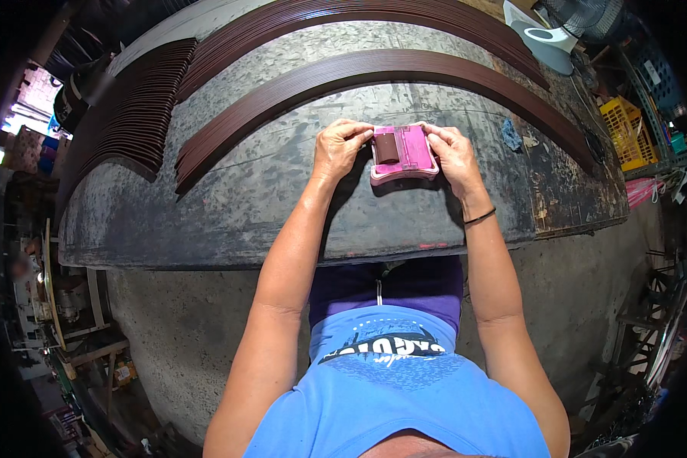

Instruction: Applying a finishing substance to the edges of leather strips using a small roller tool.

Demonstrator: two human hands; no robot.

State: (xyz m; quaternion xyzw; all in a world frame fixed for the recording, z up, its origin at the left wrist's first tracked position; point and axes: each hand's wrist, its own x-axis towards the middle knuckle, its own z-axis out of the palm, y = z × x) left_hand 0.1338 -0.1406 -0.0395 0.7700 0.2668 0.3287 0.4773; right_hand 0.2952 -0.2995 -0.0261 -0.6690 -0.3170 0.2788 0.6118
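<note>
Over the near middle of the dark worktable, a small pink case sits between my two hands. It has a pale pink rim, a magenta face and a clear strip across its middle. A short dark brown piece lies on its left part. My left hand pinches with thumb and forefinger at the far left corner of the case. At the far right corner, the fingers of my right hand close on the edge. Whether the case touches the tabletop, I cannot tell.
Long brown strips lie in a curved-looking bundle beyond my hands, with another stack farther back. More brown strips fan out at left. A crumpled blue cloth lies right. A fan and yellow crate stand beyond.
</note>
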